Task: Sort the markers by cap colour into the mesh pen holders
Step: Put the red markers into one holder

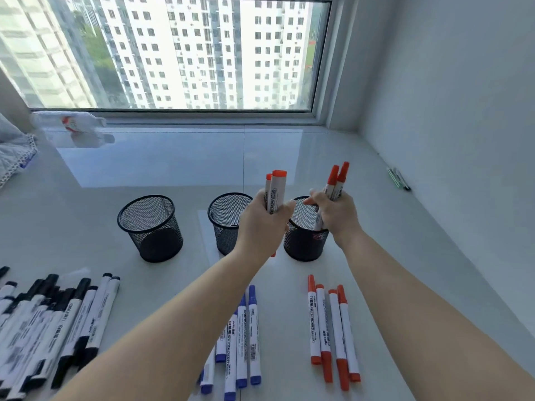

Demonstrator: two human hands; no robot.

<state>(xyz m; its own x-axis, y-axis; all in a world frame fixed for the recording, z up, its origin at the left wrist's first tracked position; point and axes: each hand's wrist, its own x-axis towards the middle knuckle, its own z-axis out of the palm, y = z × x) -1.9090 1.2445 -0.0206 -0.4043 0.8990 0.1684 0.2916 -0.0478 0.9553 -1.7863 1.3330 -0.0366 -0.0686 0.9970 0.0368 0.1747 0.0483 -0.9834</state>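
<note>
Markers with red caps are split between both hands above the row of three black mesh pen holders: the left hand [262,219] holds its grip curled around two red-capped markers [276,192] standing upright, flat ends up, over the gap between the middle holder [224,215] and the right holder [304,241], while the right hand [333,214] wraps its grip around another pair of red markers [335,180], caps pointing up and their lower ends dipping inside the rim of the right holder. The left holder [150,227] stands apart from the other two, with bare tabletop [289,157] around it; the middle and right holders sit close together, the left wrist crossing in front of them. Nearer the person, four red markers [333,328] lie side by side on the tabletop below the right holder, blue markers [240,337] lie in a loose bunch between the two forearms and are partly covered by the left forearm, and a large heap of black markers [52,322] runs to the lower left edge of the view. Behind the holders a wide glossy stretch reaches back to the window sill, where a plastic bag [69,123] lies at the left. On the right the wall closes in, with a few pens [399,178] lying against its base.
</note>
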